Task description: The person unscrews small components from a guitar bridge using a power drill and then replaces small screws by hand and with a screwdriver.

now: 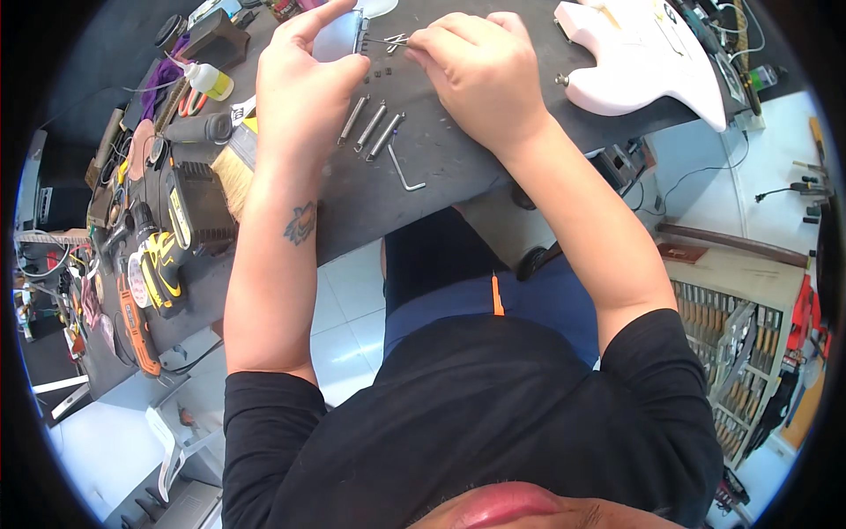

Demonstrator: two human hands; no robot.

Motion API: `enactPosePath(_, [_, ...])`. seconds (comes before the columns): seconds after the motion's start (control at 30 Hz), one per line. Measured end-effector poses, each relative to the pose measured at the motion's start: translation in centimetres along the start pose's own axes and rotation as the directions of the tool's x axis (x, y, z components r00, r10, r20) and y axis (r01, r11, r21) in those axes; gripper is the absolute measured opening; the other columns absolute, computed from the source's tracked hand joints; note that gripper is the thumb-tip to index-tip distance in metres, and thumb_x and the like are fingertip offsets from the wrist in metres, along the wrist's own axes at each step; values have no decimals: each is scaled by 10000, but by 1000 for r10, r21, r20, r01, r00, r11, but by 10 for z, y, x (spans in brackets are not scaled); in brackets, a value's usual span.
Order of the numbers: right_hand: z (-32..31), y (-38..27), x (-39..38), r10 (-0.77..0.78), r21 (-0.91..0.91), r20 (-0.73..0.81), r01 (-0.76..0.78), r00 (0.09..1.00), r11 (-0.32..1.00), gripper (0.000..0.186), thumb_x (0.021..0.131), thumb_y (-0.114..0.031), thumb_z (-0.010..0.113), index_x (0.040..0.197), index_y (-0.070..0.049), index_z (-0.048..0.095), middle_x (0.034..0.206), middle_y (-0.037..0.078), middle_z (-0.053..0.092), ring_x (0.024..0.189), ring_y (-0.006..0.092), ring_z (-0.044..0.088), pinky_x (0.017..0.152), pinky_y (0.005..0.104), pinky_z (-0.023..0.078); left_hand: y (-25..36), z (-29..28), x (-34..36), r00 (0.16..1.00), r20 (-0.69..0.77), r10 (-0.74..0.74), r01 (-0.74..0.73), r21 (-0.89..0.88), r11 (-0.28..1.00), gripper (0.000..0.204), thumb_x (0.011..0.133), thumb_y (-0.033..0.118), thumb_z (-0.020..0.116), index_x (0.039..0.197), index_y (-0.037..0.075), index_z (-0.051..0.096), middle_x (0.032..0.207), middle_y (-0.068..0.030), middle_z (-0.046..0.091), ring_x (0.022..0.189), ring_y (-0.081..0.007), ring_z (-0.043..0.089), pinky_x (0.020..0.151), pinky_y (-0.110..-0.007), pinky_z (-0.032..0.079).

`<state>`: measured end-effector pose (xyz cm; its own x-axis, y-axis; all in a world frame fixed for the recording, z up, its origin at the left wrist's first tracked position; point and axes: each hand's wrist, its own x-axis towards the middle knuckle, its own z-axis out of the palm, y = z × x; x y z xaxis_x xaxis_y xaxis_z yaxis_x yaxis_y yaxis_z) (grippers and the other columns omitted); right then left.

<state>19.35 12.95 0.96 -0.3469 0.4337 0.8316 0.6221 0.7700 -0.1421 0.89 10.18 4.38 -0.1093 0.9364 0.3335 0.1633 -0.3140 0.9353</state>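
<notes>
My left hand (304, 79) is closed on a flat, shiny metal piece that looks like a guitar bridge (339, 37), its thumb along the lower edge. A row of small dark parts runs down the right side of this piece. In my right hand (476, 75), a thin metal rod tool (388, 40) is pinched, its tip reaching that side; its handle end is hidden. Below lie a few small dark blocks (382, 72), three coil springs (371, 125) and a bent hex key (404, 169). Small metal bits (396, 46) lie behind the rod.
A white guitar body (630, 70) rests at the right of the dark workbench (370, 207). On the left are a wide brush (234, 172), a yellow-tipped bottle (209, 81), a black battery charger (199, 207) and an orange power tool (137, 322). A rack of files (731, 353) stands at lower right.
</notes>
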Motion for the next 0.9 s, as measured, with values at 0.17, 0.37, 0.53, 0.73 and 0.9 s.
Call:
enactPosePath(0.17, [0,1,-1,-112,-197,-6,108,994,974,103,845,-168,787,900,-123,713,856,-14,702,790,160,668,778,338,409,-5,4,2,1000,-6,7,-7,5,1000,631,728,-110,612,1358,-95,577,1281,-173,659,1174,-210,643,1006,-301,495])
enactPosePath(0.37, [5,-2,-1,-6,-2,52,6,999,1000,95,876,-154,737,947,-99,708,866,23,698,871,224,678,783,406,491,-5,1,2,1000,3,31,-31,60,998,632,733,-114,607,1364,-97,573,1269,-170,663,1149,-198,647,986,-295,501])
enactPosePath(0.53, [-14,-7,6,-54,-76,3,54,999,996,37,843,-120,697,854,-106,664,766,61,563,767,252,591,748,417,430,10,7,-4,998,26,-56,57,-26,998,629,738,-121,600,1366,-96,573,1262,-166,668,1139,-194,650,980,-290,501])
enactPosePath(0.73, [-17,-11,4,-49,-184,26,53,998,981,65,839,-156,702,876,-122,661,773,30,572,786,216,600,771,408,393,-7,3,0,998,27,52,-52,-2,999,628,737,-131,603,1363,-103,570,1258,-160,675,1122,-187,658,963,-281,507])
enactPosePath(0.9, [-9,-7,0,-22,-125,74,31,997,992,82,854,-156,693,905,-101,660,796,55,585,776,251,610,767,414,420,0,3,-2,996,55,-72,75,-53,996,632,732,-120,618,1362,-95,578,1283,-164,666,1180,-201,636,1011,-295,486])
